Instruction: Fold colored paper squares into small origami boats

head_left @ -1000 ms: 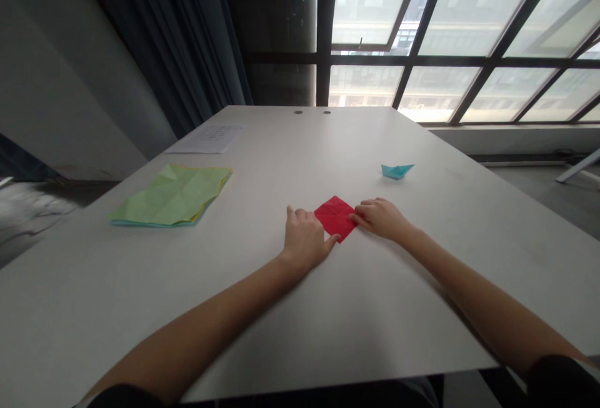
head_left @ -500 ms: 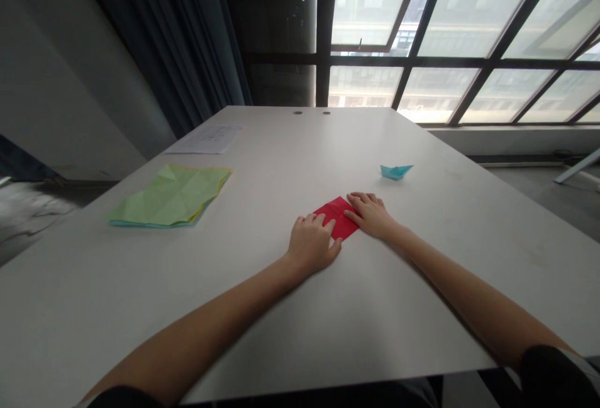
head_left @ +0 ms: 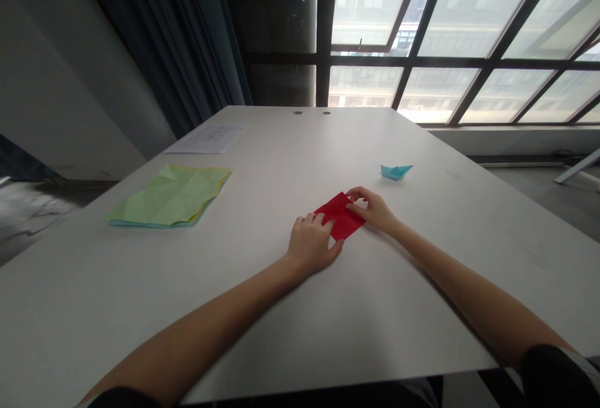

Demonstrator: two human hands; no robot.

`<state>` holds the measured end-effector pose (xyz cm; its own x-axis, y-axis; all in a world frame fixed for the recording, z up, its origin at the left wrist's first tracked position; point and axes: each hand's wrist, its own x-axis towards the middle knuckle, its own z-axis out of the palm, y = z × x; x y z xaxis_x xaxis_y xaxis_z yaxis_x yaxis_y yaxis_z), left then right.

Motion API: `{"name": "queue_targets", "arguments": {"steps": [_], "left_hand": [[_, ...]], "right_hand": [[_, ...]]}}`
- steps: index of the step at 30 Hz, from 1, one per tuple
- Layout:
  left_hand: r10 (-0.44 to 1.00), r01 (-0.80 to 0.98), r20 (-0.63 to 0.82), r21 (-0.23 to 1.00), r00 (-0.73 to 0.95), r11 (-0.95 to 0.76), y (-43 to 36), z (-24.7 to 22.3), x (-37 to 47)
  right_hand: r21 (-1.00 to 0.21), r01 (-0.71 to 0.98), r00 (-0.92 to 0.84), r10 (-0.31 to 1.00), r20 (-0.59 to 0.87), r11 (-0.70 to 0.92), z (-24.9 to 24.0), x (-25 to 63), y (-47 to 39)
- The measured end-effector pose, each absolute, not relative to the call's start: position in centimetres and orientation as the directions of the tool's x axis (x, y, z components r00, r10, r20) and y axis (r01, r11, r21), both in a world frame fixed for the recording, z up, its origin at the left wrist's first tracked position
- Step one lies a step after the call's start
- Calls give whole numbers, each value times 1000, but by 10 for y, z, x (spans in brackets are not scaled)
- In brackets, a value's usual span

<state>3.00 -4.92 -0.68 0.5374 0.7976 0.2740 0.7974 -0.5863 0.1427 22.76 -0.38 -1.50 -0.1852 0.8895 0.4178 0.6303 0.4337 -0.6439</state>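
Red paper [head_left: 341,214] now lifts a little at its right side, where half a second ago it lay flatter beneath the right hand [head_left: 371,208]; that hand has drawn up from a spread palm into a pinch, while the left hand [head_left: 313,242] has hardly moved. The paper is on the white table [head_left: 281,345], between the two hands, its left part under the left fingertips and its far right edge at the right fingers. The right thumb and fingers are nearly closed on that edge. The left hand is open, fingers slightly bent and pressing on the sheet, thumb apart beside its near corner.
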Motion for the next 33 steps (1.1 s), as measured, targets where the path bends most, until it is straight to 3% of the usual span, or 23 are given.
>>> {"name": "queue_targets", "arguments": {"steps": [4,8,11,13,16,19,24,27,29,33], "left_hand": [[825,782,345,298,447,-548,-41,-12,28],[872,614,425,630,241,-477,-24,-20,24],[943,361,299,872,146,-332,-12,-24,23],[963,214,218,944,161,-250,-8,-23,23],[948,130,217,959,232,-252,-8,-18,22],[901,210,300,903,314,-374,-12,-10,20],[807,285,435,778,400,-560,-16,-3,17],[782,280,475,750,403,-600,-15,-4,17],[805,281,470,768,363,-576,-15,-6,18],[886,272,424,844,187,-461,-14,-10,18]], "right_hand": [[-716,561,-121,897,426,416,-13,226,-8],[-796,456,-11,898,441,397,-14,227,-10],[-853,358,76,898,432,380,-16,226,-10],[-890,270,118,905,410,368,-16,226,-10],[-926,110,159,913,376,362,-16,224,-12],[-935,-19,168,923,347,355,-14,221,-13],[-939,-68,126,937,327,337,-13,214,-17],[-930,41,114,923,368,366,-14,214,-19],[-881,215,93,889,448,421,-13,215,-22],[-614,546,-144,786,601,570,-9,214,-30]]}}
